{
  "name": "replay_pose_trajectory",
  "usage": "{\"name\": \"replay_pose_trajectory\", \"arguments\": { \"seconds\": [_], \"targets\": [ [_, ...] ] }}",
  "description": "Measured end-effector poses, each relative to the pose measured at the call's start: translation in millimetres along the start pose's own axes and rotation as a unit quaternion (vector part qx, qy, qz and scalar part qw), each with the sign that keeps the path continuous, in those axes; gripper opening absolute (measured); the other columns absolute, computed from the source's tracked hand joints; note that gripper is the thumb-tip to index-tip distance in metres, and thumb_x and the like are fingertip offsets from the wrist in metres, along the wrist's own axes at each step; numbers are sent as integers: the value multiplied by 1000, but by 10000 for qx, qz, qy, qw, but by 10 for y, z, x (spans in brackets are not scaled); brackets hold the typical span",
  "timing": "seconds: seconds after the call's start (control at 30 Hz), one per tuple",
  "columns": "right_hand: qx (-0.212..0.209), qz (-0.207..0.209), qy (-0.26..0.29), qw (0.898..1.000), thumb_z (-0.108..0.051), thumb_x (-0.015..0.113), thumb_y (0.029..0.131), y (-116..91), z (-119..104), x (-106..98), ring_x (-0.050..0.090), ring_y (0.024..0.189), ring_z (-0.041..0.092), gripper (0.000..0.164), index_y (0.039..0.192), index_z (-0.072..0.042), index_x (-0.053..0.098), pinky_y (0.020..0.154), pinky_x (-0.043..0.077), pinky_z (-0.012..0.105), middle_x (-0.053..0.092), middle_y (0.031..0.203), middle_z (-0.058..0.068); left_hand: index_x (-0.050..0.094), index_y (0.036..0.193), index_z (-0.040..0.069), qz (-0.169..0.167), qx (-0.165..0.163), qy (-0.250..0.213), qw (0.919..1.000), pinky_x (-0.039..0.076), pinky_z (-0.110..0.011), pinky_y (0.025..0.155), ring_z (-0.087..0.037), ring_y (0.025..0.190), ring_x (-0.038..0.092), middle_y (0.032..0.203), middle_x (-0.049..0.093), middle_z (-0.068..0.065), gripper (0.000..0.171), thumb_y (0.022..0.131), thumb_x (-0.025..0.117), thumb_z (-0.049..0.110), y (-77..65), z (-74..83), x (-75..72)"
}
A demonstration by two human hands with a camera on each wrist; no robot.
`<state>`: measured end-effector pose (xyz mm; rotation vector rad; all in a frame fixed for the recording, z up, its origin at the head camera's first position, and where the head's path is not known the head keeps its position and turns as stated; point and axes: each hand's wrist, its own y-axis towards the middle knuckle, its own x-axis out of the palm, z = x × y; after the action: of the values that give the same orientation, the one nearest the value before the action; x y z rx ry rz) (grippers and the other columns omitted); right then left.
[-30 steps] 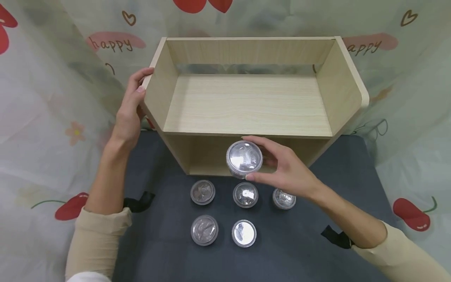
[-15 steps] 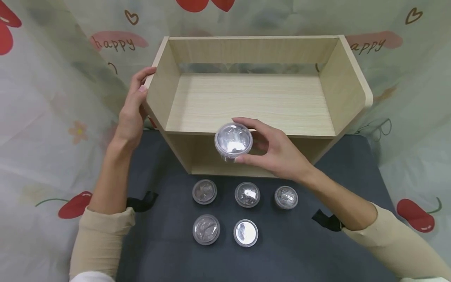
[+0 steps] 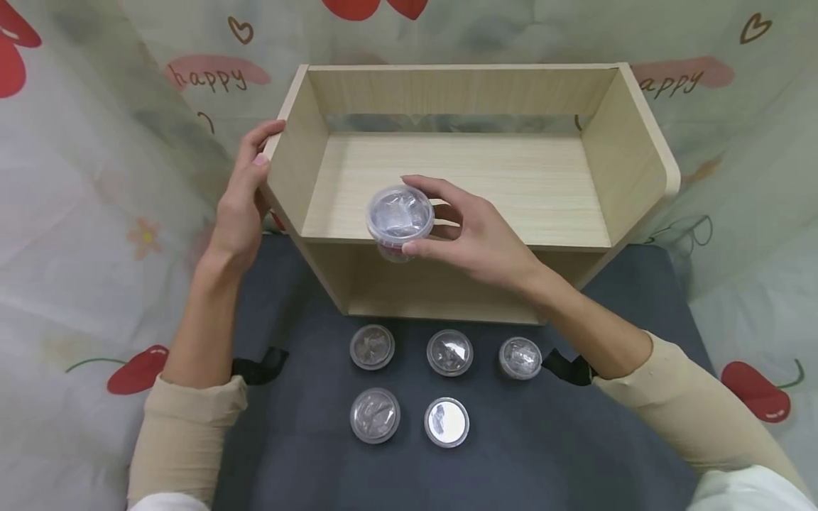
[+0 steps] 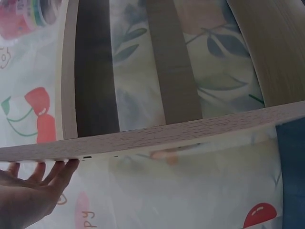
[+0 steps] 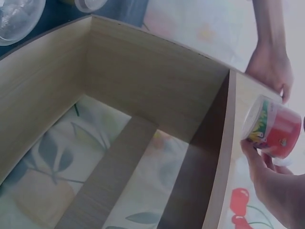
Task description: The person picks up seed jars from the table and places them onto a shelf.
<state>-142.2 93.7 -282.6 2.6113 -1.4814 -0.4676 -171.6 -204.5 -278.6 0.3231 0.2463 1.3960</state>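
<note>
My right hand (image 3: 476, 231) grips a small round jar (image 3: 400, 216) by its side, thumb low and fingers behind. The jar has a clear lid, and in the right wrist view its body shows red with a colourful label. It is held in front of the upper level of a light wooden two-level shelf (image 3: 460, 188). My left hand (image 3: 241, 191) holds the shelf's left side panel near its front edge. In the left wrist view, the left fingers (image 4: 64, 174) bear on the panel's outer face.
On the dark table cover (image 3: 307, 440), in front of the shelf, stand several lidded jars in two rows, including a front-left jar (image 3: 375, 416) and a back-right jar (image 3: 520, 358). A patterned curtain (image 3: 735, 234) surrounds the shelf at the back and sides.
My right hand has carried the jar up and to the left, from low before the shelf's lower level to the upper one. The left hand keeps its place on the panel.
</note>
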Motion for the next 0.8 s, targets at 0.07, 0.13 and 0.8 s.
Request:
{"name": "replay_pose_trajectory", "arguments": {
  "seconds": [0.07, 0.13, 0.8],
  "targets": [
    [-18, 15, 49, 10000, -4, 79, 83, 55, -1, 2, 58, 119, 22, 71, 146, -10, 47, 96, 50, 33, 53, 137, 4, 39, 146, 12, 12, 23, -20, 10000, 35, -36, 92, -29, 113, 43, 137, 42, -15, 45, 103, 30, 22, 4, 5, 8],
    [-44, 29, 74, 10000, -3, 79, 83, 110, 5, 3, 59, 118, 22, 70, 146, -7, 47, 97, 50, 33, 54, 136, 5, 40, 146, 12, 20, 41, -43, 10000, 36, -35, 91, -29, 112, 44, 136, 43, -15, 45, 103, 30, 22, 8, 12, 17],
    [-60, 319, 356, 9988, 1, 78, 83, 501, 64, 36, 60, 117, 25, 71, 147, -6, 48, 101, 47, 32, 53, 142, 7, 41, 145, 11, 21, -96, -254, 9996, 41, -31, 90, -28, 109, 48, 135, 45, -14, 44, 103, 29, 18, 19, 29, 82]
  ]
}}
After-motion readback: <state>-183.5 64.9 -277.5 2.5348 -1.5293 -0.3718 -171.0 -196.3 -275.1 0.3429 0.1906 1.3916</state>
